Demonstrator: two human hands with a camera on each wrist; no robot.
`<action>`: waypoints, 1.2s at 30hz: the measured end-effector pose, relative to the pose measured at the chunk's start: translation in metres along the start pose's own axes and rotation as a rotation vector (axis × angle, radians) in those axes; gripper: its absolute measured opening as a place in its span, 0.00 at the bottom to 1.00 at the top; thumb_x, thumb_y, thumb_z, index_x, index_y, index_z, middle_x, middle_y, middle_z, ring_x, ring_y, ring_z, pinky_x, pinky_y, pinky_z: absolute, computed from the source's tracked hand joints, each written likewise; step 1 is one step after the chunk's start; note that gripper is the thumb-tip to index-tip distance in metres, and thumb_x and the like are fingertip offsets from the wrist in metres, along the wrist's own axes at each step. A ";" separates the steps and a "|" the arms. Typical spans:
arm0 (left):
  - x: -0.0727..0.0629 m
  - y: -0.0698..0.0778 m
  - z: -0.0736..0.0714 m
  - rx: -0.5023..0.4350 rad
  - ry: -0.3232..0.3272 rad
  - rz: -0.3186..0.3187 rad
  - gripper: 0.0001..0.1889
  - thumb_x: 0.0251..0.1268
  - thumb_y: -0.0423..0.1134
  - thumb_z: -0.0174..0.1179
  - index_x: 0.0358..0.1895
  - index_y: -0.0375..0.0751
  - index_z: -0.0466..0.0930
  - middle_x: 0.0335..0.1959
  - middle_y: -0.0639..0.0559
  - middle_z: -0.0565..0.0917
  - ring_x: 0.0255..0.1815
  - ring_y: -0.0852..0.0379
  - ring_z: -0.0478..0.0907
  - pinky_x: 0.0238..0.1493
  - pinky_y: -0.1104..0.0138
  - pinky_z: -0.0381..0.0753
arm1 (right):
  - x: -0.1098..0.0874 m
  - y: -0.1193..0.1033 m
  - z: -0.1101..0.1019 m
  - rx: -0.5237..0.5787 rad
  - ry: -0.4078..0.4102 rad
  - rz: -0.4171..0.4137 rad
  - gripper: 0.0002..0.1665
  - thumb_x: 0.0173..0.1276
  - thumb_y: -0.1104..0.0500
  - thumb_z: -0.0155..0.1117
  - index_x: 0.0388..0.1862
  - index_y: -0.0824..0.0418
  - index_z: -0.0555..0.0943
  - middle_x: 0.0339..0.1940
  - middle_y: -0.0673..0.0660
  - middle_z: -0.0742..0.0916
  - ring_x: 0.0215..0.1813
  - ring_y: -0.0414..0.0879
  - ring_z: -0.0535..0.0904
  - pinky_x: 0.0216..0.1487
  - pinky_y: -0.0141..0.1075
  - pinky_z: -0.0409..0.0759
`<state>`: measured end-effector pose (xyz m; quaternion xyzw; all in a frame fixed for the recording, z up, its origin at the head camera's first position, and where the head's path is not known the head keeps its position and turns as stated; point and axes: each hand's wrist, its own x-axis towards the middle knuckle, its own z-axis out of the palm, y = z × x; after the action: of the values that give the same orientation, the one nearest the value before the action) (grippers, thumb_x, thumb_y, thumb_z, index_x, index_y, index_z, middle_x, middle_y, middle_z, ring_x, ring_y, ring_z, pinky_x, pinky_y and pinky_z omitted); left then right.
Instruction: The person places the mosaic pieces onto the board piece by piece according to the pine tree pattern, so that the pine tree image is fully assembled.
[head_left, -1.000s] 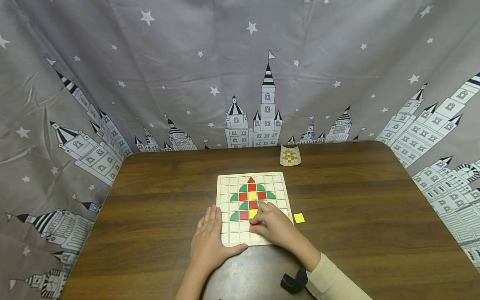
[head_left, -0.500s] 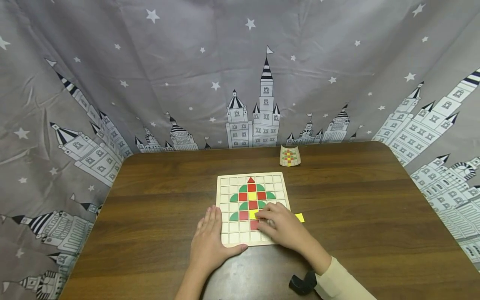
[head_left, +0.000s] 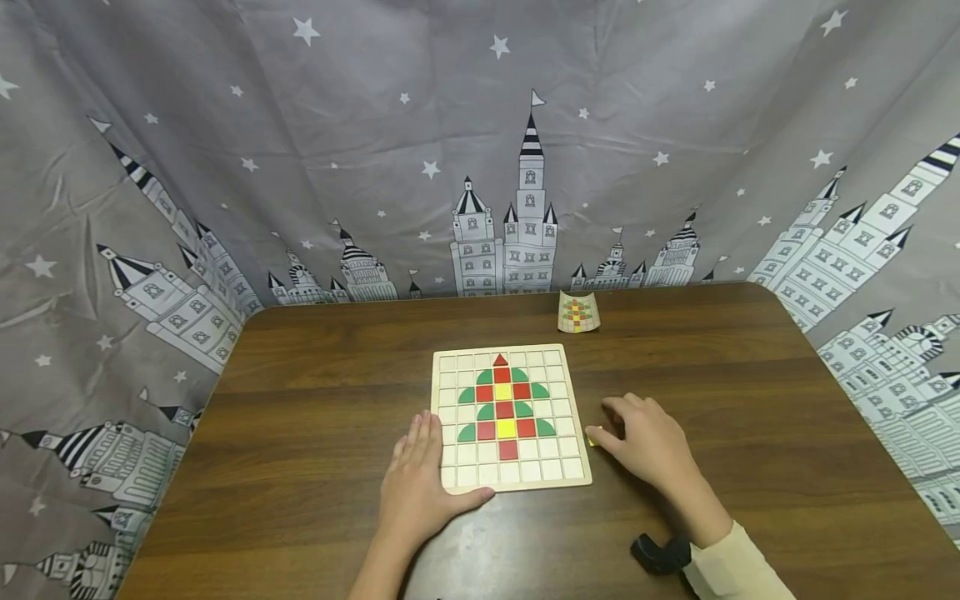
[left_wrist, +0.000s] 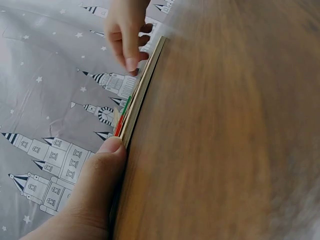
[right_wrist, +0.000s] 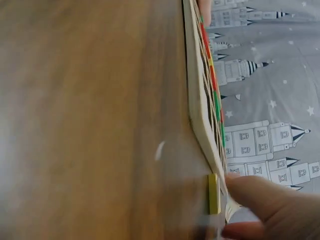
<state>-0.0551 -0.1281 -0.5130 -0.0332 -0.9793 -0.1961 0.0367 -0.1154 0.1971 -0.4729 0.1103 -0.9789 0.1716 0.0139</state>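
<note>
A square wooden grid board (head_left: 468, 475) lies on the table, with red, yellow and green pieces set in its cells in a tree shape. My left hand (head_left: 417, 479) rests along the board's left side and near corner, its thumb on the front edge. To the right of the board, my right hand (head_left: 651, 442) is over a loose yellow square tile (right_wrist: 214, 194). Its thumb partly covers that tile in the head view, and the index finger stands apart from the thumb. A red square tile (head_left: 508, 450) sits below the yellow one in the middle column.
A small curved card (head_left: 578, 312) with a printed tree pattern stands at the back of the wooden table (head_left: 337, 358). A grey curtain (head_left: 337, 125) with castles and stars hangs behind. A black band (head_left: 660, 554) is on the right wrist.
My right hand has let go of the red tile in the middle column and moved right, off the board, to the loose yellow tile. The left hand has stayed in place.
</note>
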 end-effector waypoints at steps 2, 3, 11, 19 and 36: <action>0.000 0.000 0.000 -0.001 0.003 0.000 0.72 0.34 0.86 0.58 0.78 0.33 0.52 0.80 0.40 0.54 0.82 0.45 0.51 0.78 0.49 0.58 | -0.002 0.003 -0.001 -0.007 -0.004 -0.003 0.31 0.60 0.39 0.72 0.53 0.59 0.85 0.34 0.49 0.83 0.36 0.44 0.75 0.31 0.37 0.73; 0.000 0.000 0.000 -0.001 0.003 0.000 0.72 0.34 0.86 0.58 0.78 0.33 0.52 0.80 0.40 0.54 0.82 0.45 0.51 0.78 0.49 0.58 | -0.003 0.003 -0.001 -0.006 -0.006 -0.008 0.29 0.60 0.40 0.72 0.51 0.59 0.86 0.35 0.49 0.84 0.37 0.44 0.76 0.32 0.37 0.75; 0.000 0.000 0.000 -0.001 0.000 -0.004 0.73 0.34 0.87 0.57 0.78 0.34 0.52 0.80 0.40 0.54 0.82 0.45 0.50 0.78 0.50 0.58 | -0.002 0.002 0.001 0.080 -0.008 -0.045 0.10 0.63 0.54 0.72 0.42 0.55 0.88 0.42 0.51 0.88 0.43 0.47 0.85 0.42 0.47 0.84; 0.000 0.001 -0.001 -0.007 -0.018 -0.015 0.73 0.34 0.87 0.57 0.78 0.34 0.51 0.81 0.41 0.53 0.82 0.45 0.49 0.79 0.50 0.57 | -0.004 0.003 0.000 0.076 0.007 -0.084 0.17 0.64 0.54 0.71 0.51 0.57 0.86 0.47 0.51 0.87 0.50 0.52 0.84 0.46 0.51 0.84; -0.001 0.001 -0.002 -0.013 -0.007 -0.011 0.73 0.34 0.86 0.59 0.78 0.34 0.52 0.80 0.40 0.54 0.82 0.45 0.50 0.78 0.51 0.57 | -0.002 0.002 0.003 0.181 -0.020 -0.095 0.13 0.63 0.58 0.72 0.47 0.51 0.84 0.44 0.47 0.87 0.44 0.42 0.81 0.43 0.42 0.81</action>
<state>-0.0542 -0.1276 -0.5109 -0.0288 -0.9784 -0.2023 0.0317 -0.1140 0.1980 -0.4765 0.1591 -0.9532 0.2572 0.0025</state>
